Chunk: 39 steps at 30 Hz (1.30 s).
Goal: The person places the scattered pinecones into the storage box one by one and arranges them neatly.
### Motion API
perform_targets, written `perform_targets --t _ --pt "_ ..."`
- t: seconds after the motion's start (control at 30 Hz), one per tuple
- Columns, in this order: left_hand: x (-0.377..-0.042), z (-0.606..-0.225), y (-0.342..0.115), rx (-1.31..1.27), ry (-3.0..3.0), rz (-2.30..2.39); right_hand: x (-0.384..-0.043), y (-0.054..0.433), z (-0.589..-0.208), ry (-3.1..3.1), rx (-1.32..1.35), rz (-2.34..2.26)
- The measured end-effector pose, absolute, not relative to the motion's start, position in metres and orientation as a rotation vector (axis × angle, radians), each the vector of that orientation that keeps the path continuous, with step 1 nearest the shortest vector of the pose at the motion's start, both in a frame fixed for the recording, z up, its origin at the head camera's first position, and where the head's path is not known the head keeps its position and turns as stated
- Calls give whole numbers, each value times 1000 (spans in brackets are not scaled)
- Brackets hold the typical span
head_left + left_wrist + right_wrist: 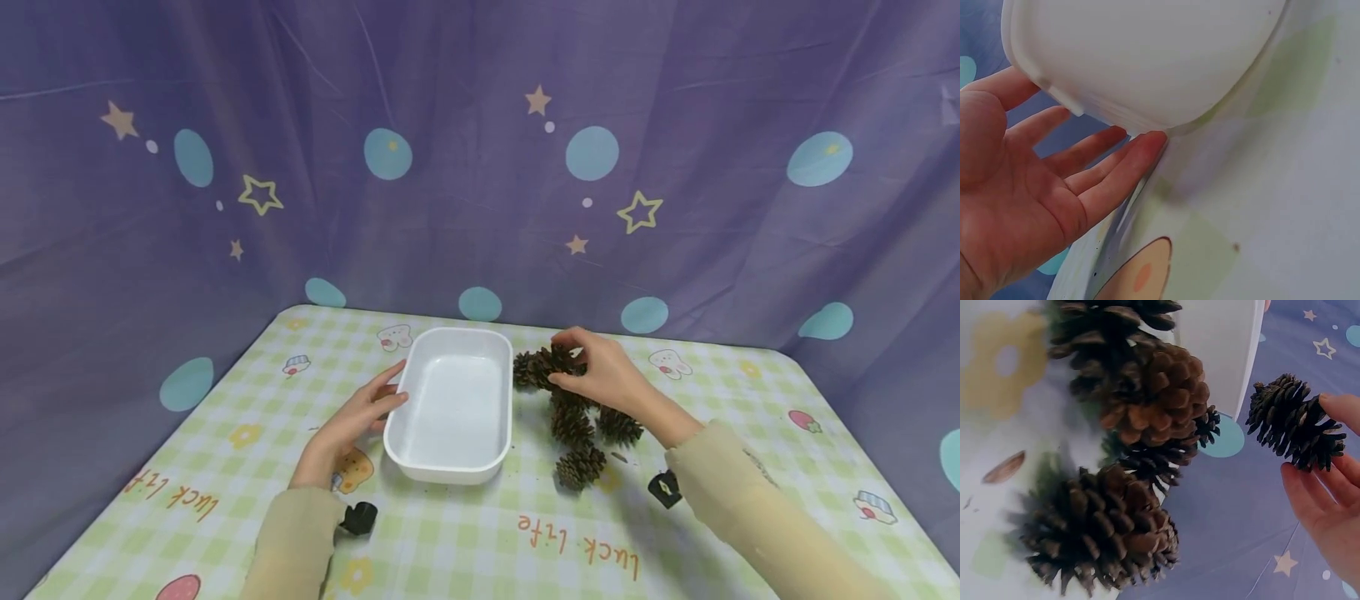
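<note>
Right hand [603, 371] pinches one cone [1294, 425] right of the tray [450, 477], left hand [356, 418] touches the tray's left side with fingers extended; suggest light pinch, clearance from the other cones [573, 425] against snagging, tray steady.

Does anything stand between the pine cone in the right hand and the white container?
Low down, yes: another pine cone lies in between, beside the white container. Over the top, nothing visible blocks the held pine cone.
</note>
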<state>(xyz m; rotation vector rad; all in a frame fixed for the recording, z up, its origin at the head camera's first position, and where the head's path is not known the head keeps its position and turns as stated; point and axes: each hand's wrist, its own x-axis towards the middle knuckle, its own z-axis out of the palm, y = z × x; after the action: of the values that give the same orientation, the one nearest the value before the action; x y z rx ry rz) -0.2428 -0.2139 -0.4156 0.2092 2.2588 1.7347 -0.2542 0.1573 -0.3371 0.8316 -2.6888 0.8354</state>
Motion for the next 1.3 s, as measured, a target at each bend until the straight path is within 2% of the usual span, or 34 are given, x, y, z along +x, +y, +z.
perform_targets --t 1.3 --pt "-242 -417 -215 181 2236 1764 -308 52 -342 -2781 1038 728"
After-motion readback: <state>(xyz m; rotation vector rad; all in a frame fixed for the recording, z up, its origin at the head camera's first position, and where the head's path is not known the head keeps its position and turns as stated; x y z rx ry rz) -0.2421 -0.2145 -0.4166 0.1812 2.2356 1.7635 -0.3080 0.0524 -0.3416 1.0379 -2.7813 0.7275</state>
